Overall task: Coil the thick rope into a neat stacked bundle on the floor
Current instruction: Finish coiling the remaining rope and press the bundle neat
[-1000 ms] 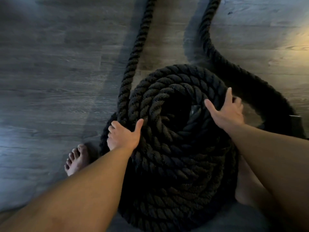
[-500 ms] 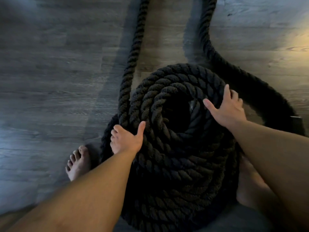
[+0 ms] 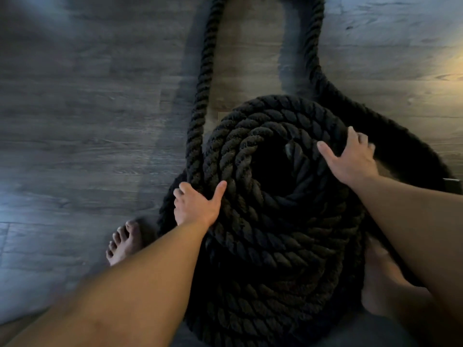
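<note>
While coiled, the rope point(image 3: 263, 234) sits between left hand point(image 3: 198, 206) and right hand point(image 3: 350, 161) fingers point(image 3: 352, 136).

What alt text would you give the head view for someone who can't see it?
A left hand and a right hand hold opposite sides of a thick black rope coil on a wood floor. Two strands trail away; a foot stands beside it.

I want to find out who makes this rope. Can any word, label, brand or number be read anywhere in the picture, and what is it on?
No text can be read anywhere in this view.
The rope: bare black braid, with no tag or print showing.
The sleeve at the right edge: a pale streak, too dim and small to tell whether it is lettering.
The floor: wood grain only.
</note>
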